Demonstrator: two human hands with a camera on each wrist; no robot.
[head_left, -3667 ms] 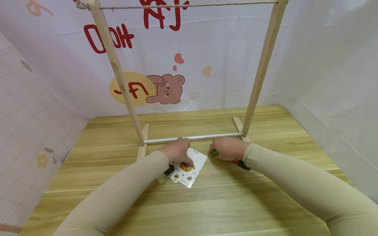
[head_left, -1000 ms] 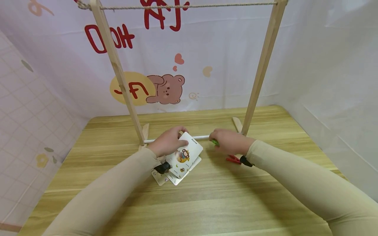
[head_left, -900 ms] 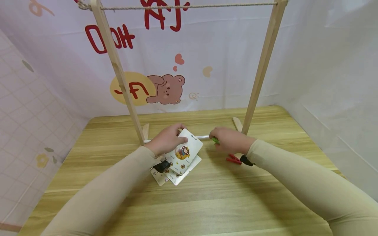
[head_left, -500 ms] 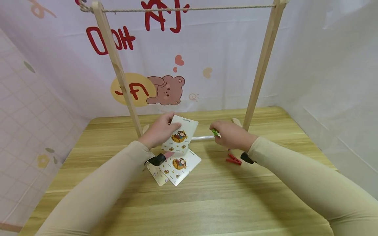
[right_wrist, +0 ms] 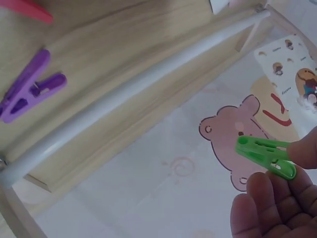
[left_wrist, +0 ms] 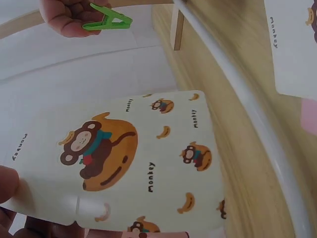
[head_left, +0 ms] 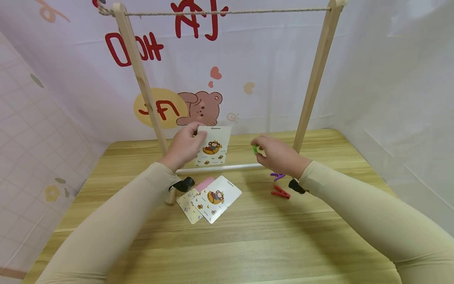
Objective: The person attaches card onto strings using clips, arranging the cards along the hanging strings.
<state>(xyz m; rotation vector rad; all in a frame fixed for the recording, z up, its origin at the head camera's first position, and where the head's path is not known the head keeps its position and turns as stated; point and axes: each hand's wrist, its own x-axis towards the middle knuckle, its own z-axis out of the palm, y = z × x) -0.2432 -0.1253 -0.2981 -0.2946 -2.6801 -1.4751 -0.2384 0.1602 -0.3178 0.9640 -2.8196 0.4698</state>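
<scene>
My left hand [head_left: 185, 146] grips a white card printed with a monkey on a banana [head_left: 213, 148], upright above the table, thumb on its front. In the left wrist view the monkey card [left_wrist: 148, 163] fills the lower part. Thumb and fingers of my right hand [head_left: 280, 157] pinch a green clothespin [right_wrist: 265, 156], to the right of the card and apart from it. A second monkey card [head_left: 221, 197] lies on the table, overlapping a yellowish patterned card [head_left: 189, 208] and a pink piece [head_left: 204, 184].
A wooden frame [head_left: 142, 81] stands across the table, with a twine line [head_left: 230, 12] along its top and a white bar [head_left: 227, 168] low down. Below my right hand lie a purple clothespin [head_left: 278, 176] and a red clothespin [head_left: 281, 192].
My left hand has lifted one monkey card off the pile and turned it upright. The right hand has risen with the green clothespin, bringing the purple one into sight.
</scene>
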